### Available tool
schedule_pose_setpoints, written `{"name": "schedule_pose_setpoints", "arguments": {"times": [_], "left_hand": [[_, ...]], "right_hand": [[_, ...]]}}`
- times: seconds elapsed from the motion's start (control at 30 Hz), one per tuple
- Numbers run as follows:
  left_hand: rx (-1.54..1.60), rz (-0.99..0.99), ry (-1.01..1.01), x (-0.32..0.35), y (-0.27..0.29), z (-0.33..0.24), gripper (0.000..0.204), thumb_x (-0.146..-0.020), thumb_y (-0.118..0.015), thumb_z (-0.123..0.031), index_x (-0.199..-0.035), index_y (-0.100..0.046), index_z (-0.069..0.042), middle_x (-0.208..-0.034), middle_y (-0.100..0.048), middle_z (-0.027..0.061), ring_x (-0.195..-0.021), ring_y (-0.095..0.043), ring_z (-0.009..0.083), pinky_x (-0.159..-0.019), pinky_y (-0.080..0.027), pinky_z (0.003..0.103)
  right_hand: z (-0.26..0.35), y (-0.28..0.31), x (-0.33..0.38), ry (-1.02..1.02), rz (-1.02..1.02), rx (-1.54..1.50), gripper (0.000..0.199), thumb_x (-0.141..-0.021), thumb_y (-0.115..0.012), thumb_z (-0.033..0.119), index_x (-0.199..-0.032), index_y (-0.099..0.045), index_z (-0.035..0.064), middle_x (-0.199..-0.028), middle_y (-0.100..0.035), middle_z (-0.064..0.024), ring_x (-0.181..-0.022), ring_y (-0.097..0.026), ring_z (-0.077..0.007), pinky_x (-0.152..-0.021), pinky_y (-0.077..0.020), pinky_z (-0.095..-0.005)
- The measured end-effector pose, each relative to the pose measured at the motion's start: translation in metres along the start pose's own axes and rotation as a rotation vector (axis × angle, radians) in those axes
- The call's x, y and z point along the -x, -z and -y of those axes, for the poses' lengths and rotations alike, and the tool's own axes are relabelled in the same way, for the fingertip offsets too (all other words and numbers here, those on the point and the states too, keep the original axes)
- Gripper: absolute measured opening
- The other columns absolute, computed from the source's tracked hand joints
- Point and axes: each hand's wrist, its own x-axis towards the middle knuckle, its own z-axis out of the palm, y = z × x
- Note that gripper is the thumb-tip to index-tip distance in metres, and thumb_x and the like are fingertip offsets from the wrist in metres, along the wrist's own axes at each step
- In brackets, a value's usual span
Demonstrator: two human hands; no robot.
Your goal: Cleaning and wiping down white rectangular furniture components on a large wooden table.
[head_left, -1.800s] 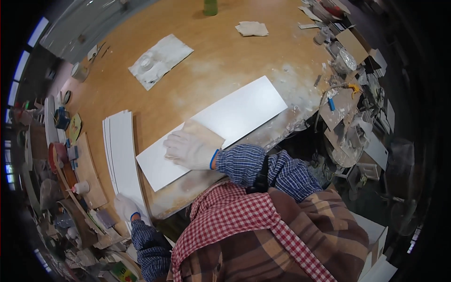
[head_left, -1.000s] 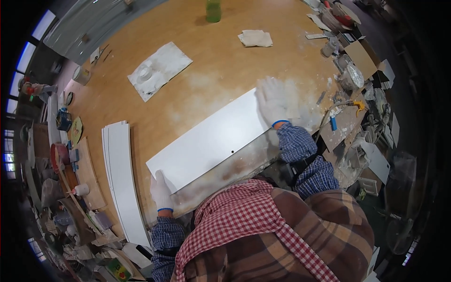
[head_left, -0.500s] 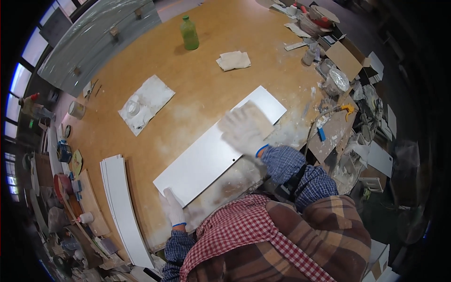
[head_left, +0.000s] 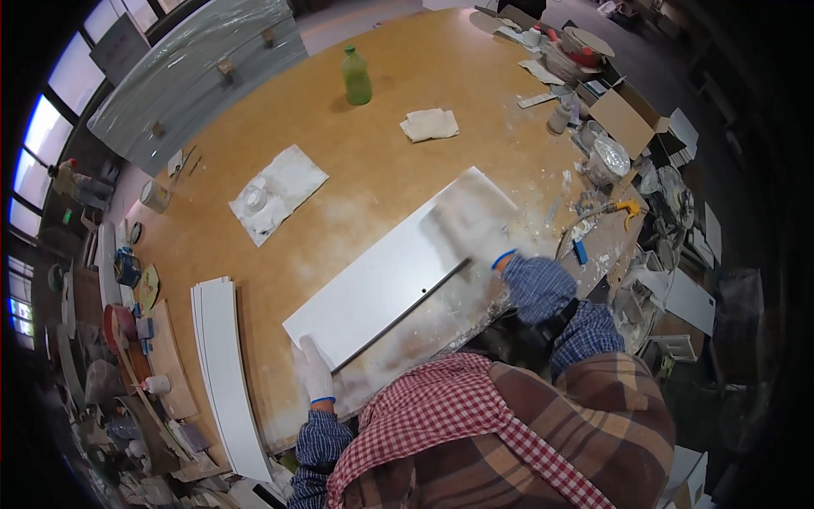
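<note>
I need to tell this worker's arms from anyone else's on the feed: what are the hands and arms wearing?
Both hands wear white work gloves with a blue band at the cuff: the left hand shows it clearly, the right hand is motion-blurred. Both forearms are in blue small-check shirt sleeves, under a brown plaid overshirt and a red-and-white checked scarf.
</note>
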Motion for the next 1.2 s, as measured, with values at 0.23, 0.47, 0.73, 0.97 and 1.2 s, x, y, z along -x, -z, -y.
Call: {"name": "schedule_pose_setpoints", "arguments": {"times": [0.23,0.47,0.73,0.97,1.2], "left_hand": [[-0.011,-0.034,0.114,0.005,0.018,-0.001,0.055,-0.111,-0.045,-0.039,-0.143,-0.053,0.006,-0.129,-0.066,0.0260,-0.116,-0.065,0.0350,-0.102,-0.048,0.042],[-0.136,-0.072,0.099,0.016,-0.007,0.025,0.061,-0.107,-0.050,-0.046,-0.143,-0.054,0.003,-0.135,-0.063,0.0307,-0.126,-0.060,0.0460,-0.108,-0.045,0.047],[-0.745,0.011,-0.221,0.007,0.001,0.074,0.051,-0.110,-0.047,-0.036,-0.145,-0.053,0.000,-0.131,-0.064,0.0315,-0.124,-0.061,0.0461,-0.107,-0.047,0.049],[0.025,-0.090,0.078,-0.004,0.005,0.012,0.063,-0.110,-0.047,-0.046,-0.147,-0.051,0.006,-0.136,-0.065,0.0211,-0.123,-0.061,0.0307,-0.106,-0.045,0.038],[0.058,-0.057,0.104,0.010,-0.001,0.009,0.062,-0.110,-0.047,-0.044,-0.147,-0.052,0.005,-0.135,-0.065,0.0210,-0.122,-0.062,0.0305,-0.105,-0.046,0.038]], "right_hand": [[0.077,-0.011,-0.016,0.471,0.192,-0.299,0.037,-0.096,-0.064,0.031,-0.127,-0.069,0.0121,-0.132,-0.064,-0.0137,-0.127,-0.057,-0.0341,-0.111,-0.0451,-0.0476],[-0.084,-0.018,-0.018,-0.064,0.000,0.173,0.045,-0.105,-0.054,0.028,-0.144,-0.061,0.0065,-0.145,-0.061,-0.0206,-0.141,-0.050,-0.0387,-0.122,-0.0351,-0.0455],[-0.024,0.053,-0.059,-0.661,0.068,-1.528,0.046,-0.108,-0.059,0.030,-0.137,-0.064,-0.0044,-0.131,-0.069,-0.0087,-0.118,-0.067,-0.0187,-0.103,-0.0530,-0.0326],[-0.026,0.040,-0.047,-0.574,0.052,-0.513,0.057,-0.094,-0.073,0.036,-0.136,-0.066,-0.0008,-0.134,-0.070,-0.0197,-0.123,-0.067,-0.0274,-0.106,-0.0505,-0.0350],[0.012,0.069,-0.029,-0.437,0.094,-0.607,0.052,-0.098,-0.069,0.035,-0.136,-0.066,-0.0009,-0.135,-0.069,-0.0192,-0.126,-0.066,-0.0285,-0.107,-0.0506,-0.0359]]}}
